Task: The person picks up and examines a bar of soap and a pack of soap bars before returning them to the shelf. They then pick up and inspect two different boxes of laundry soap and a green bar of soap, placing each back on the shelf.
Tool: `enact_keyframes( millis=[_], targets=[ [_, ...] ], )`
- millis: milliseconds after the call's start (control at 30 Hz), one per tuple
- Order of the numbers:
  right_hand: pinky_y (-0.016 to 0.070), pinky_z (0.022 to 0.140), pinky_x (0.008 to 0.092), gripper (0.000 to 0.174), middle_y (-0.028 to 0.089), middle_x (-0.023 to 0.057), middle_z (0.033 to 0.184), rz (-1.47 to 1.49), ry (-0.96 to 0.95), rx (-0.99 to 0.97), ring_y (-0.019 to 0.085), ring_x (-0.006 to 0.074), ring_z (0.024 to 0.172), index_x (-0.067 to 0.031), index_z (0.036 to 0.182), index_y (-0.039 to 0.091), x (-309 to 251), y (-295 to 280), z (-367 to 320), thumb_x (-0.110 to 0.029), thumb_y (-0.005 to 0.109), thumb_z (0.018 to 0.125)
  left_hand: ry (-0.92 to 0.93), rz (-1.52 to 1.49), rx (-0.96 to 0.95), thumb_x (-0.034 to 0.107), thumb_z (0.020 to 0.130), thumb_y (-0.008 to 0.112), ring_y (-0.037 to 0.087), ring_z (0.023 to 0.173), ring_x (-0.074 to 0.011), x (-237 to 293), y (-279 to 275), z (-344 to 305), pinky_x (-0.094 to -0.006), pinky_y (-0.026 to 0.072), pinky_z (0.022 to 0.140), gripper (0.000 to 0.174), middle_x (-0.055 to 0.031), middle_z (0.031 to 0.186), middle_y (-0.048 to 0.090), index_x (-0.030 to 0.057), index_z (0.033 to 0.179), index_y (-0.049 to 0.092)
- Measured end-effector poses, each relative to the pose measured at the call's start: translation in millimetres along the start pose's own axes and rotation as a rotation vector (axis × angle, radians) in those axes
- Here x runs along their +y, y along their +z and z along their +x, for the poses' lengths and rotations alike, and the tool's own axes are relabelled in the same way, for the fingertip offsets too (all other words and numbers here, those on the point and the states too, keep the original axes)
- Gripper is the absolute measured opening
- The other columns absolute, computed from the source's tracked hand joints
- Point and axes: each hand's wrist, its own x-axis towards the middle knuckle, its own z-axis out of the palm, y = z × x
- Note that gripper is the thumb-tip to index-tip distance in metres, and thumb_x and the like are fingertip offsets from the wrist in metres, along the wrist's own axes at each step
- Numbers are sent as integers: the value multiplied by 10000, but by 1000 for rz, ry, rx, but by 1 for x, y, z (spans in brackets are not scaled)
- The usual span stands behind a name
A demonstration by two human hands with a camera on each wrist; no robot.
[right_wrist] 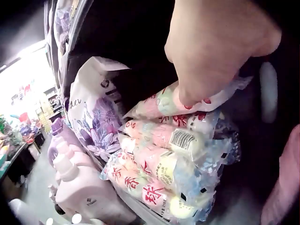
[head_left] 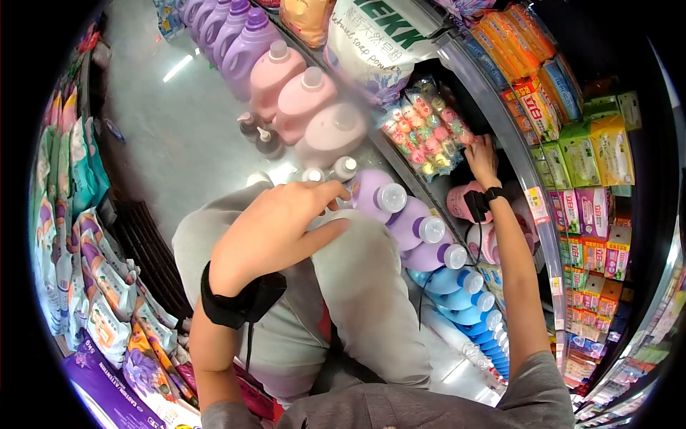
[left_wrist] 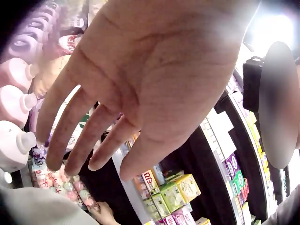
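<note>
Head view, by clock face: one left hand (head_left: 275, 229), released, fingers loosely spread, ten o'clock; pink jugs (head_left: 304, 104), eleven; white soap-powder bag (head_left: 375, 53), twelve; ball packets (head_left: 429, 136), clear-wrapped, on the shelf (head_left: 411, 168) between one and two; one right hand (head_left: 482, 161), two, grasping the outermost packet (right_wrist: 164, 103).

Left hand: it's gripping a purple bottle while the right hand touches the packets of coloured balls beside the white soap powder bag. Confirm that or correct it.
Not right: the left hand is open and holds nothing, as the left wrist view shows. The right hand does touch the packets of coloured balls beside the white soap powder bag.
</note>
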Motion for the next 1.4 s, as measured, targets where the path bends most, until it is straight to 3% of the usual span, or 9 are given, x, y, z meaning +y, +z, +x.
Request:
enact_keyframes(
  millis=[200,267,367,633,833,1000,1100,1300,1400],
  targets=[
    [407,843,491,280,482,226,1036,-116,-12,87,476,425,978,-2,984,500,-19,9,16,-201,581,804,0,-58,-24,189,823,613,620,763,-287,-9,7,12,-365,484,673,262,-152,825,630,4,1002,563],
    [371,906,500,351,483,221,1076,120,21,-46,466,423,1012,-17,1096,492,-30,15,19,-144,595,785,9,-84,-48,149,841,597,639,735,-237,-7,8,18,-324,495,665,250,-142,841,642,-24,1018,563],
    [396,887,463,365,497,217,1089,269,-91,152,473,398,1025,-21,1120,505,-41,5,2,-143,586,786,-83,-106,-59,174,866,596,623,790,-184,6,6,26,-299,486,685,252,-103,873,639,-12,1033,569],
    [422,821,397,222,538,141,969,606,28,151,503,325,943,-24,995,558,-131,-200,-218,-113,562,792,-158,-204,-151,72,882,547,610,820,-132,2,22,44,-244,474,703,226,-82,948,639,-15,1090,562],
    [459,741,424,217,583,131,917,404,519,-173,562,318,882,-60,980,561,-139,-220,-436,-138,576,778,-177,-305,-67,131,916,521,618,838,-160,9,40,63,-254,484,677,241,-109,953,638,-30,1095,544],
    [473,742,445,321,607,142,947,153,676,-792,579,325,914,-47,1030,562,-175,-218,-577,-224,600,765,-152,-376,23,177,906,558,633,823,-160,-3,59,87,-238,493,644,254,-106,930,648,-21,1065,569],
    [471,771,462,393,614,195,948,479,871,-894,590,366,893,-58,1096,539,-203,-217,-618,-268,617,772,-176,-479,68,164,903,556,638,842,-168,-3,75,94,-263,512,697,231,-94,942,642,-12,1051,572],
    [477,654,451,329,630,223,814,778,1122,-391,595,422,764,29,959,510,-240,-187,-646,-231,621,791,-174,-532,77,163,913,529,635,879,-188,-9,96,85,-265,517,735,236,-102,1008,631,-8,1072,560],
    [477,635,438,260,629,202,790,705,1052,-398,601,391,730,17,914,534,-222,-183,-641,-195,616,787,-204,-535,67,162,911,536,634,881,-200,-11,93,72,-270,517,744,232,-110,1017,630,-3,1073,564]
  ],
)
